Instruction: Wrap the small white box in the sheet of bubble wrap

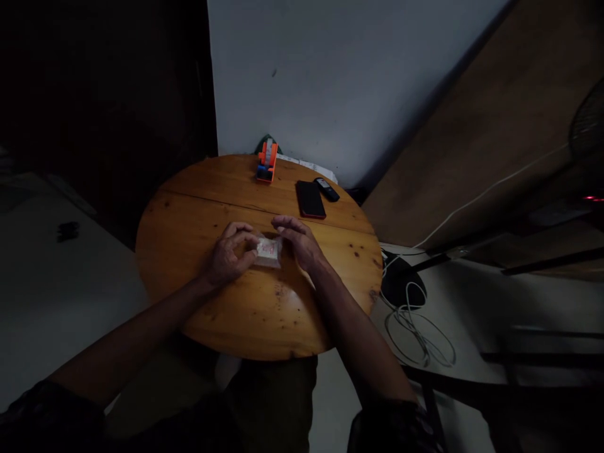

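Note:
A small pale box with red print (pixel 267 249) lies on the round wooden table (pixel 236 321), between my two hands. My left hand (pixel 232 253) is at the box's left side, fingers curved and apart, the fingertips at its edge. On the other side my right hand (pixel 301 240) arches beside the box's right end, its fingers bent and slightly apart. Neither hand is closed around the box. The undersides of the fingers are partly hidden.
An orange tape dispenser (pixel 267 162) stands at the table's back edge. To its right lie a black phone-like slab (pixel 310 200) and a small dark handset (pixel 327 189). A white cable (pixel 415 336) coils on the floor at right.

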`<state>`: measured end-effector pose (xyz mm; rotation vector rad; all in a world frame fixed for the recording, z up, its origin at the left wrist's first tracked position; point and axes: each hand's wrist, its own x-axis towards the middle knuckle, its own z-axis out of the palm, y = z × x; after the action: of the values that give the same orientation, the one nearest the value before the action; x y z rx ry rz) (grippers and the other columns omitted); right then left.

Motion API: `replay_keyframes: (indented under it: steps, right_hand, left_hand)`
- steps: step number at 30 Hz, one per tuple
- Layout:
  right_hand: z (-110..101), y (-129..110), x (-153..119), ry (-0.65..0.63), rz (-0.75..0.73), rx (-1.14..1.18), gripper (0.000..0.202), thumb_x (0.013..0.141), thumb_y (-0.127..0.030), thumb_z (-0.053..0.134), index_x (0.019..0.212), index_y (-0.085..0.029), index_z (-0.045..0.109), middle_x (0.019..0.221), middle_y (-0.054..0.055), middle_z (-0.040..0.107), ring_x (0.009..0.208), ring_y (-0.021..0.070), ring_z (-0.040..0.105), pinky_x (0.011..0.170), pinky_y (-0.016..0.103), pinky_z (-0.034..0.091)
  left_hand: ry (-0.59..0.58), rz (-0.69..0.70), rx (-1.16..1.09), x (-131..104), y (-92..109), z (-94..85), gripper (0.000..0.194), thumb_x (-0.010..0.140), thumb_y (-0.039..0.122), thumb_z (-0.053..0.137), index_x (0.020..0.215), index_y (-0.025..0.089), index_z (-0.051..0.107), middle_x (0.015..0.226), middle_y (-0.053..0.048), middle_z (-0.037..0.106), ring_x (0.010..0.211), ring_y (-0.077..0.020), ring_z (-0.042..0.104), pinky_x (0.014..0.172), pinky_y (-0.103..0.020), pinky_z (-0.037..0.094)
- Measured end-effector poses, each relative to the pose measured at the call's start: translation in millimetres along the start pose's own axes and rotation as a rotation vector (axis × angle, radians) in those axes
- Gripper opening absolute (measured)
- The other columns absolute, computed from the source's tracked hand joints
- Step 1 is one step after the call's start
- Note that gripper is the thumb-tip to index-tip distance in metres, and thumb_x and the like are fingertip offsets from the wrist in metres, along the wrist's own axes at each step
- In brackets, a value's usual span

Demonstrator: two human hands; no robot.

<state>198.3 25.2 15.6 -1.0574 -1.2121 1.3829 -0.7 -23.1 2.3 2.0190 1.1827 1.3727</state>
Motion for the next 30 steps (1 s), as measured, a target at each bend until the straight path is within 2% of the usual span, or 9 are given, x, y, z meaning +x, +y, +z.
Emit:
replay_keyframes:
  steps: [5,8,14,18,22,26,30]
  right_hand:
    - [-15,-5,4,0.084,-0.067,-0.064,0.026,0.065,-0.036,0.073,0.089,-0.025,0.071,0.094,0.0,0.071,0.095,0.0191,0.061,0.087,0.034,0.046]
    - [-21,-9,2,0.059,-0.104,-0.088,0.025,0.065,-0.035,0.075,0.087,-0.025,0.071,0.097,0.001,0.072,0.101,0.0204,0.061,0.092,0.036,0.046]
    - [-20,-23,-11,-0.366,-0.1,-0.237,0.026,0.068,-0.037,0.084,0.087,-0.023,0.074,0.127,0.005,0.067,0.124,0.0259,0.057,0.104,0.041,0.043]
    - [-15,-24,-13,-0.471,-0.167,-0.371,0.026,0.069,-0.032,0.085,0.091,-0.023,0.076,0.127,0.008,0.065,0.128,0.027,0.055,0.108,0.043,0.04]
    - [-12,-20,-11,-0.483,-0.219,-0.429,0.019,0.071,-0.03,0.083,0.088,-0.025,0.078,0.122,0.006,0.067,0.124,0.0276,0.058,0.107,0.045,0.042]
    - [-8,-17,-11,-0.442,-0.28,-0.437,0.013,0.075,-0.036,0.08,0.082,-0.026,0.078,0.115,0.006,0.069,0.122,0.0278,0.058,0.106,0.047,0.042]
    - [-2,-15,-12,-0.383,-0.294,-0.423,0.024,0.078,-0.049,0.077,0.074,-0.025,0.075,0.108,0.008,0.069,0.122,0.0294,0.057,0.105,0.047,0.043]
  left_hand:
    - [0.046,-0.085,0.009,2,-5,0.4,0.012,0.078,0.023,0.06,0.085,0.018,0.068,0.11,-0.008,0.059,0.109,-0.0243,0.06,0.097,-0.039,0.051]
    - [0.046,-0.079,0.003,2,-5,1.4,0.011,0.077,0.022,0.06,0.084,0.019,0.068,0.108,-0.007,0.059,0.109,-0.0241,0.06,0.098,-0.04,0.05]
    - [0.026,-0.05,0.0,2,-4,1.4,0.011,0.077,0.021,0.06,0.084,0.019,0.067,0.105,-0.007,0.059,0.105,-0.0242,0.061,0.099,-0.04,0.05]
    - [-0.014,-0.071,-0.003,2,-3,1.4,0.013,0.075,0.02,0.06,0.086,0.019,0.068,0.106,-0.007,0.059,0.104,-0.0236,0.061,0.096,-0.038,0.052]
    - [-0.05,-0.087,-0.024,1,0,2.4,0.014,0.075,0.018,0.059,0.086,0.019,0.068,0.105,-0.007,0.06,0.103,-0.0223,0.062,0.094,-0.037,0.053]
    - [-0.077,-0.09,-0.069,1,1,3.7,0.017,0.075,0.019,0.06,0.091,0.02,0.067,0.102,-0.006,0.062,0.099,-0.0207,0.064,0.084,-0.032,0.056]
    - [-0.073,-0.103,-0.08,1,1,4.4,0.02,0.075,0.018,0.06,0.094,0.019,0.065,0.102,-0.006,0.062,0.094,-0.0192,0.065,0.08,-0.03,0.056]
